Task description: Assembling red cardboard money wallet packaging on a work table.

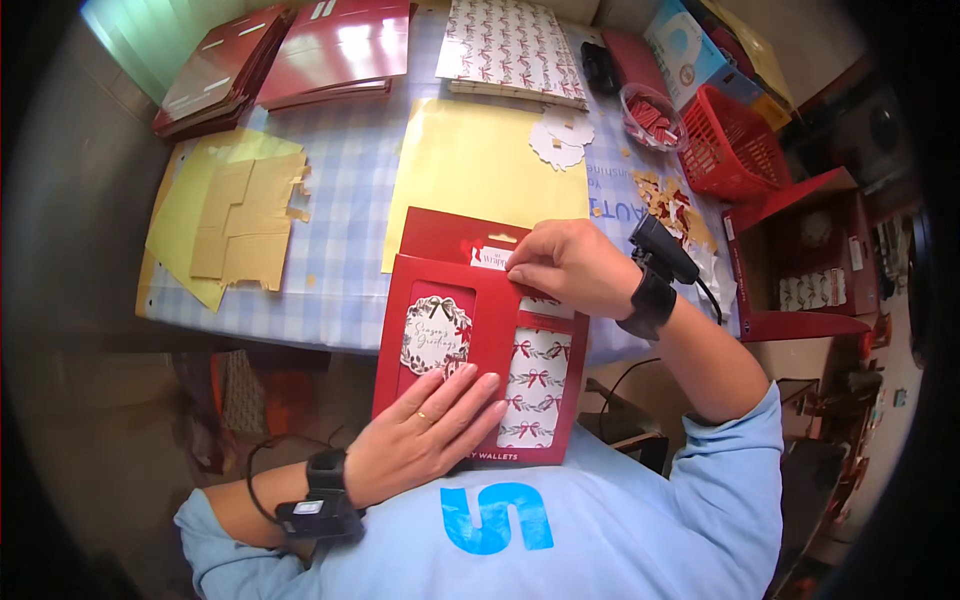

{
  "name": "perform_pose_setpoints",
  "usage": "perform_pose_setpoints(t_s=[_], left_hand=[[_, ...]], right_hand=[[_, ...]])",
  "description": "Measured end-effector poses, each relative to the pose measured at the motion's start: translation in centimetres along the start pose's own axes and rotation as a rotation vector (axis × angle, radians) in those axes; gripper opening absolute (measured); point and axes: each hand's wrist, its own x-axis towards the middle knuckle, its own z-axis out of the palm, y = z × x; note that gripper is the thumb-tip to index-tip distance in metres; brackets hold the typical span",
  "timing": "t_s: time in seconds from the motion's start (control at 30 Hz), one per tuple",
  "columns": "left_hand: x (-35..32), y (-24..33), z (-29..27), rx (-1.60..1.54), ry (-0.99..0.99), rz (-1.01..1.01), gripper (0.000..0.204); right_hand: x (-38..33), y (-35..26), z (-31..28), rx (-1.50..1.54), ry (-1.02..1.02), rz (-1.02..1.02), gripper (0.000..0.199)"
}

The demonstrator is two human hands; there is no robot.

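Observation:
A red cardboard pack [395,340] with two cut-out windows leans between my body and the table's near edge. In its left window shows a scalloped white card [437,330] with a wreath print; in the right one, white paper [533,390] with red bows. My left hand [425,430] lies flat across the lower front, fingers stretched out. Near the top, my right hand [575,262] has thumb and fingers closed on the pack's upper edge, beside a small white label [488,257]. The right fingers partly cover that edge.
Red folded cartons [335,50] and bow-printed sheets [510,45] are stacked at the back. A yellow sheet [470,180] bears scalloped white cards [560,140]. Tan backing sheets [250,220] lie left; a tub of red pieces [652,122], red basket [728,150] and open red box [810,320] stand right.

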Motion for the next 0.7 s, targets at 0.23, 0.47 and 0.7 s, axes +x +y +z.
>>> perform_pose_setpoints(t_s=[0.23,0.47,0.7], left_hand=[[0.8,1.1,0.4,0.003,0.000,0.011,0.053],[0.4,1.4,1.6,0.022,0.004,0.013,0.053],[0.4,1.1,1.7,0.040,0.011,0.032,0.053]], right_hand=[[0.5,-1.3,-0.3,-0.243,-0.062,-0.003,0.020],[1.3,-2.7,-1.2,-0.264,-0.229,0.079,0.023],[3.2,-2.3,-0.9,-0.183,-0.317,0.062,0.024]])
